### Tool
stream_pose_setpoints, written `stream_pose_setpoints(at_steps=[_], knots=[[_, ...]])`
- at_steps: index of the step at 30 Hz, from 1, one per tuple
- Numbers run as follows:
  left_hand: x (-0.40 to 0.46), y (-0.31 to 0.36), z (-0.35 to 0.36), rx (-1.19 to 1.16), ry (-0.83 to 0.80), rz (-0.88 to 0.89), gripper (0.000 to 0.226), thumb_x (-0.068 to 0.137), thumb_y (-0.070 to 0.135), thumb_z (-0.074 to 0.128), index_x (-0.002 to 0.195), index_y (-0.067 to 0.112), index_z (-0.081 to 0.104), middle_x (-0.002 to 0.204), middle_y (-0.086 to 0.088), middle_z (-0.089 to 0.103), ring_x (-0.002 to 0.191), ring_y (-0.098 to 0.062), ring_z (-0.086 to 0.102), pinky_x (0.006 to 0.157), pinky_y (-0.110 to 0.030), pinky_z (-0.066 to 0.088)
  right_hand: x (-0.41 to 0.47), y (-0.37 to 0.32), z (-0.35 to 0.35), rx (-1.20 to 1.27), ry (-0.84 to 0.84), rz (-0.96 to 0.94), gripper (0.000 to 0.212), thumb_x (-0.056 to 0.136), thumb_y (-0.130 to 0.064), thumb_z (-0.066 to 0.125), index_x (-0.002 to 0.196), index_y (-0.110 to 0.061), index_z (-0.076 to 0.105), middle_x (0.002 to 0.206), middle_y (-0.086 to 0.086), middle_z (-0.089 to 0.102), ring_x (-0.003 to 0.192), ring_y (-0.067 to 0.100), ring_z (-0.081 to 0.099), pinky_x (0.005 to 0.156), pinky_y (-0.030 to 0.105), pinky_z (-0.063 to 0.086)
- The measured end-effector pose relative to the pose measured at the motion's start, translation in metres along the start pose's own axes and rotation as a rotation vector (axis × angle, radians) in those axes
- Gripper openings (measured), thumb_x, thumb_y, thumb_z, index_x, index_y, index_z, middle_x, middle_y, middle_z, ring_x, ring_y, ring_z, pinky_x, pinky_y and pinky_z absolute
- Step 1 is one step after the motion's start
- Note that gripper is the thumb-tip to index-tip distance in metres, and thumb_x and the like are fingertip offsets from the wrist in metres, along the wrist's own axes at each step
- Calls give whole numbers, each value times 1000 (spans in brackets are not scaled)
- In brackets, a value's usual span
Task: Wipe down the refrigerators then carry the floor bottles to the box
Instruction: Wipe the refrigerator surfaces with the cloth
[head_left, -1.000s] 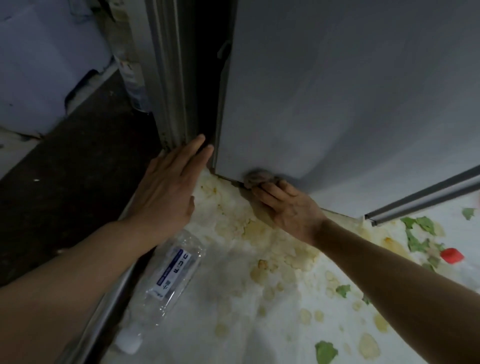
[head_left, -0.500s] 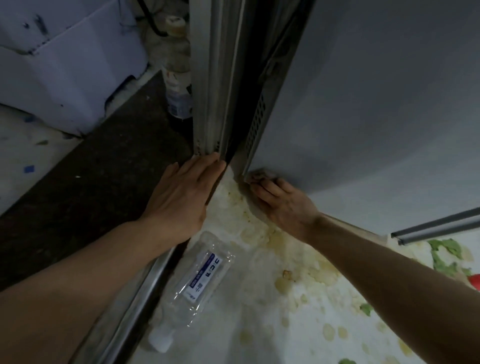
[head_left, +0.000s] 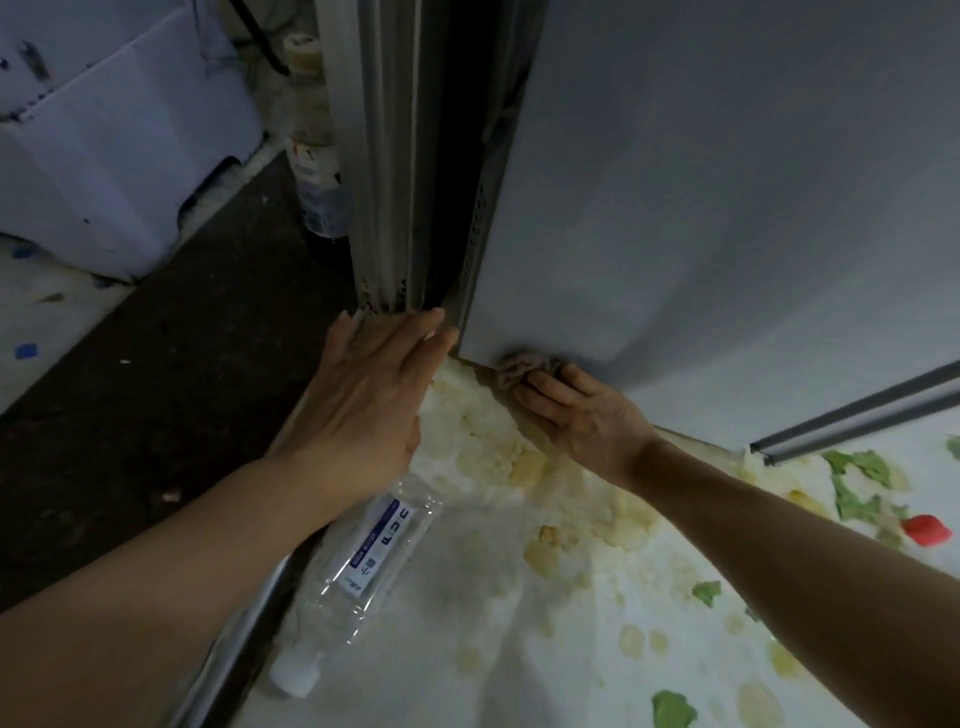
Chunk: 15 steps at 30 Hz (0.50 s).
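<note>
left hand (head_left: 366, 400) flat, fingers extended and together, palm down, forearm reaching in from lower left, right hand (head_left: 582, 413) knuckles up, fingers curled forward, bare forearm angled from lower right

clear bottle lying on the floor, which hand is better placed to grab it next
Left. The left hand is flat and free, with the clear bottle lying just below its wrist. The right hand is pressing the rag against the refrigerator bottom edge, farther from the bottle.
</note>
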<state>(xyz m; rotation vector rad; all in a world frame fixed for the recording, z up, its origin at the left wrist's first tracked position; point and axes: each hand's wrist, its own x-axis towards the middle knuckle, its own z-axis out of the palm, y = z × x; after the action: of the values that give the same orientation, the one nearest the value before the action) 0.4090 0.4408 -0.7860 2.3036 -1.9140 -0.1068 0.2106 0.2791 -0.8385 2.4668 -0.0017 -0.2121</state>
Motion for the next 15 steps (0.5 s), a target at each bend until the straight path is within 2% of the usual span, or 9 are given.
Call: stream_pose_setpoints(at_steps=[2, 3, 5, 7, 10, 13, 15], knots=[[4, 14, 0, 48, -6, 38, 85, 79, 21, 65, 149, 22, 17, 157, 5, 11, 143, -16, 8, 112, -50, 2, -27, 6, 7, 6, -90, 9, 61, 65, -19, 78, 124, -25, 63, 138, -3, 54, 127, 22, 49, 100, 36, 47], [7, 23, 1, 69, -7, 60, 84, 79, 21, 65, 148, 22, 17, 157, 5, 10, 143, -16, 6, 112, -50, 3, -41, 8, 11, 16, -106, 19, 54, 63, -20, 81, 115, -25, 69, 134, -3, 57, 124, 22, 53, 97, 36, 48], [14, 40, 2, 110, 0, 125, 84, 78, 18, 66, 147, 21, 19, 157, 6, 8, 143, -18, 6, 111, -51, 5, -68, 12, 18, 36, -117, 36, 36, 65, -24, 79, 101, -25, 76, 125, -6, 64, 115, 18, 60, 91, 33, 52], [21, 58, 0, 126, 32, 238, 83, 72, 9, 69, 145, 19, 30, 157, 2, 16, 143, -22, 16, 111, -54, 10, -99, 16, 25, 22, -115, 62, 29, 71, -25, 71, 99, -24, 77, 124, -8, 65, 112, 16, 62, 90, 31, 53], [35, 87, -3, 177, 151, 434, 75, 62, -2, 63, 134, 12, 49, 148, -4, 39, 135, -27, 39, 106, -57, 23, -139, 18, 28, -4, -224, 90, 41, 76, -25, 70, 117, -26, 69, 142, -6, 49, 129, 19, 47, 102, 35, 44], [52, 117, -5, 183, 226, 585, 63, 74, 1, 37, 135, 11, 49, 149, -5, 38, 137, -27, 35, 107, -55, 18, -165, 18, 30, -101, -389, 106, 54, 88, -13, 58, 140, -18, 46, 158, 5, 16, 143, 28, 15, 115, 43, 25], [63, 132, -6, 238, 237, 640, 64, 75, 2, 38, 138, 12, 46, 151, -4, 34, 139, -26, 31, 109, -54, 17, -177, 22, 27, -83, -436, 123, 52, 91, -12, 52, 143, -16, 42, 158, 7, 12, 143, 30, 14, 114, 44, 23]])
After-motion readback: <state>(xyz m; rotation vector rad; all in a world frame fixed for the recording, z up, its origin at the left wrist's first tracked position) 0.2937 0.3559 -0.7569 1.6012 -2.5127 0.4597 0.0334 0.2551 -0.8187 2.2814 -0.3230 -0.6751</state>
